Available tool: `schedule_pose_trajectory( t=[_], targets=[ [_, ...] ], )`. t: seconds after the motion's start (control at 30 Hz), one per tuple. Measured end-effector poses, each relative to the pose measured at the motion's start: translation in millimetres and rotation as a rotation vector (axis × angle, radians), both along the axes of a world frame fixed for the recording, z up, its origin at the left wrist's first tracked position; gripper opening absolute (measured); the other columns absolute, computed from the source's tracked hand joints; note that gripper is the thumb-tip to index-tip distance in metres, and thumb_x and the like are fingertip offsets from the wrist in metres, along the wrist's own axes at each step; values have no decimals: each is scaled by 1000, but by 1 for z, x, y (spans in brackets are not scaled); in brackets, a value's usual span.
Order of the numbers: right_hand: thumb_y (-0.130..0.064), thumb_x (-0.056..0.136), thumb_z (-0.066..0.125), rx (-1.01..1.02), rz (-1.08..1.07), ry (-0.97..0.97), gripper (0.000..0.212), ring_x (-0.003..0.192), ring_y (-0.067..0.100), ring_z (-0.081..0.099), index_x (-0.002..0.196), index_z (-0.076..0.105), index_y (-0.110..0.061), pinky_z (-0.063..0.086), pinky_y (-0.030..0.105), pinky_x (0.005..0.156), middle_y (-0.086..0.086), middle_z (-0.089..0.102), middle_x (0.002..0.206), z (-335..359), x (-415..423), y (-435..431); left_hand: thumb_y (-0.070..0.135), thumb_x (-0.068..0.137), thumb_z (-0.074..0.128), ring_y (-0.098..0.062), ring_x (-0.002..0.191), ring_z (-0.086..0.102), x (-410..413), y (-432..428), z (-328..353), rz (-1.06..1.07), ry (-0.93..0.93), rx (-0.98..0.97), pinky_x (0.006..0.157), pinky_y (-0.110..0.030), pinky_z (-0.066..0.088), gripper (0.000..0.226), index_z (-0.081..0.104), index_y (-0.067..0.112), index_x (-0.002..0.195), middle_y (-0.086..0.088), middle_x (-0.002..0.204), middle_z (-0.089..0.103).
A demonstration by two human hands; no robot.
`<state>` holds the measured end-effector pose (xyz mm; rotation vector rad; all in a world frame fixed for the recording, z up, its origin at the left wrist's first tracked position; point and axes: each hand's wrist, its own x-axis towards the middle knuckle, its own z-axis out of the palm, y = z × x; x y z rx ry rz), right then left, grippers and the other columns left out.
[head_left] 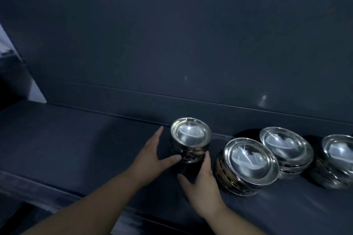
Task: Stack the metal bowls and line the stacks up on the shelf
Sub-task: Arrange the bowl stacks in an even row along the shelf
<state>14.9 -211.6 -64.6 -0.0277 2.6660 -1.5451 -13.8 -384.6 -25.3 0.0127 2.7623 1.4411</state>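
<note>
On the dark shelf (76, 139), the left hand (152, 155) and right hand (202, 181) are flanking the leftmost stack of metal bowls (190, 140), each grip lying open, straight fingers touching its lower wall, while three further stacks (250, 160) are standing rightward.

Dark shelf (66, 139) carries four metal bowl stacks (250, 160).
</note>
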Motion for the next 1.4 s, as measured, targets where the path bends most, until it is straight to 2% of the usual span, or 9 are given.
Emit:
schedule_pose_trajectory(
  t=[0.13,0.27,0.43,0.63,0.77,0.9,1.03,1.23,1.4],
  targets=[
    [-38,79,73,-33,-51,52,109,133,8,45,153,-6,-27,34,20,110,-3,45,148,2,-13,-2,76,49,72,-8,140,31,-29,-6,-3,-52,-38,165,117,-38,30,117,13,50,147,14,155,26],
    [-37,76,76,-106,-136,92,111,134,2,42,149,-8,-45,35,29,114,-10,44,148,7,-28,-7,67,55,75,-7,134,43,-52,-18,-11,-205,-98,254,112,-36,37,104,17,57,142,26,148,35],
    [-20,79,78,-179,-183,124,107,127,-11,44,140,-2,-56,35,11,106,-30,43,139,15,-34,-21,68,55,79,0,128,48,-67,-28,-18,-322,-143,386,112,-37,37,88,25,75,124,38,131,50],
    [-12,82,72,-319,-266,125,93,128,4,52,151,16,-38,40,31,111,-16,50,142,17,-22,-40,61,54,83,-2,132,44,-71,-46,-22,-417,-156,484,113,-42,37,93,27,71,128,37,132,48],
    [-6,87,68,-411,-327,112,76,120,0,56,147,30,-33,46,32,106,-12,52,141,24,-3,-50,59,56,82,1,131,43,-58,-54,-18,-440,-140,495,112,-39,37,89,28,72,126,44,127,46],
    [-28,77,72,-496,-378,107,73,117,-3,57,141,39,-37,46,39,106,-20,54,135,33,18,-54,46,63,79,14,118,49,-34,-53,-7,-464,-116,521,110,-30,40,89,30,57,136,43,122,52],
    [-45,67,73,-561,-398,124,76,123,2,55,137,44,-39,43,45,109,-23,58,131,41,49,-49,52,59,82,3,122,53,-6,-45,2,-489,-101,524,108,-37,42,88,36,56,134,38,126,53],
    [-37,77,68,-631,-443,151,60,113,-5,58,132,46,-45,56,26,85,-27,54,132,49,137,-7,57,55,81,3,124,50,69,1,10,-528,-105,528,109,-36,41,89,37,57,132,31,129,54],
    [-47,77,61,-667,-564,166,45,111,1,61,121,51,-46,55,30,87,-23,56,129,57,240,57,53,57,83,3,122,52,158,75,12,-617,-118,540,108,-35,42,89,40,47,135,22,131,57]
  ],
)
